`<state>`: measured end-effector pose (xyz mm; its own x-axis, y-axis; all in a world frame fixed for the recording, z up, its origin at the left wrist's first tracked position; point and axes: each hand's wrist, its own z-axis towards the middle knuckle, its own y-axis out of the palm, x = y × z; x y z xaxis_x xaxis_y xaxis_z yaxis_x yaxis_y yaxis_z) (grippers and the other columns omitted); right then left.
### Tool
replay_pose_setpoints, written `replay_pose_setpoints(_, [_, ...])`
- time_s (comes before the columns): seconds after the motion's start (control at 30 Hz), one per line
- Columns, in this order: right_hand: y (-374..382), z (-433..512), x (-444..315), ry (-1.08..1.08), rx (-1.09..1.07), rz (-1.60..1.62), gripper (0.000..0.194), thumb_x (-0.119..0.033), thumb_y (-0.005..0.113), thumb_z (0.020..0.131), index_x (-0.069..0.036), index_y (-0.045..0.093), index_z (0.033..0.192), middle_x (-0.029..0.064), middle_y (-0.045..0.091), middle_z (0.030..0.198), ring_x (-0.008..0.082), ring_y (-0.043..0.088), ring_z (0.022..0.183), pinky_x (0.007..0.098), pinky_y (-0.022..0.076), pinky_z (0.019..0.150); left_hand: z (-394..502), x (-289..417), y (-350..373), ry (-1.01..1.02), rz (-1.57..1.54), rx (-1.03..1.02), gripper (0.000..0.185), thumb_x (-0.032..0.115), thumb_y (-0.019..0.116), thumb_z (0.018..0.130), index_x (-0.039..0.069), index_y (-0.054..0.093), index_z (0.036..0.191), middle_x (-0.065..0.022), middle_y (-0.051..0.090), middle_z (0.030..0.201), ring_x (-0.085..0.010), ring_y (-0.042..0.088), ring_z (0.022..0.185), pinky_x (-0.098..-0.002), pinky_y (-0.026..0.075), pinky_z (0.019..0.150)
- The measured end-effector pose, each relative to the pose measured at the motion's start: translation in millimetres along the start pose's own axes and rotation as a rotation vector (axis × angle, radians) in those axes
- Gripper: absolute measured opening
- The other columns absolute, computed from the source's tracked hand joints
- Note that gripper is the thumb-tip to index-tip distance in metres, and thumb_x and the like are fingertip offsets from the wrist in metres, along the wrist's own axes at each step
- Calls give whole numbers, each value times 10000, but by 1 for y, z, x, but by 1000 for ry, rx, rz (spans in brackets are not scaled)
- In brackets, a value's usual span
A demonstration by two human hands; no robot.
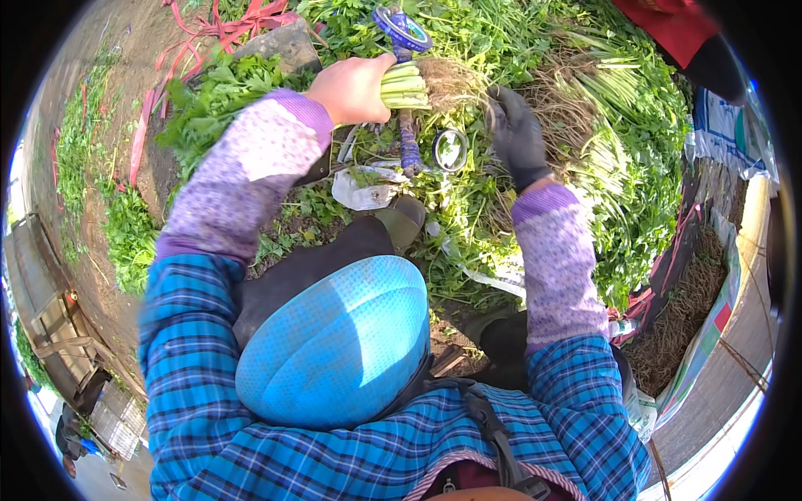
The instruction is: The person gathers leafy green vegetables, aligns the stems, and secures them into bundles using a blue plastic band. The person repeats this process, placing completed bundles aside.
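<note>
My bare left hand (354, 91) is closed around a bunch of celery-like stalks (403, 86). Leafy tops (229, 100) spread to its left, and tangled brown roots (452, 82) extend right. My right hand (519, 134), in a dark glove, is beside the root tips; whether its fingers grip any is unclear. Between my hands stands a post (408, 141) wrapped in blue tape. A blue tape roll (402, 29) is at its upper end, and a second, dark-rimmed roll (450, 150) lies to the post's right.
A large heap of rooted celery-like plants (617, 119) lies right of my gloved hand. Red plastic strips (219, 28) trail at upper left. A blue rounded pad (335, 344) sits before my torso. Another person's red garment (673, 28) shows at upper right.
</note>
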<state>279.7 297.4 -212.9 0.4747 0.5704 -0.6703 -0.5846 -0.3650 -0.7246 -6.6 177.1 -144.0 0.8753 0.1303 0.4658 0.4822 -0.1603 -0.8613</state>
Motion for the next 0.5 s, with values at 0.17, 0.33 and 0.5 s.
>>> replay_pose_setpoints(0.17, [-62,20,-64,-115,-24,120,523,-256,794,923,-77,577,1364,177,684,1247,368,655,1202,500,533,1003,28,-25,-13,-169,-662,-736,530,96,857,701,-44,698,1187,-118,759,1037,-255,720,912,-370,575,855])
replay_pose_setpoints(0.33, [-15,39,-136,-428,-255,-420,883,-429,843,840,-107,418,1545,168,531,1508,350,517,1398,510,426,1124,35,-34,-4,-210,-721,-867,515,194,931,694,-48,776,1122,-156,776,1019,-197,730,946,-335,573,872])
replay_pose_setpoints(0.5, [26,49,-119,-252,-528,-416,881,-523,841,799,-145,441,1487,144,572,1373,361,614,1244,515,501,1010,24,-29,-25,-153,-559,-772,643,305,939,733,-80,692,1185,-179,772,1104,-231,746,984,-348,590,888])
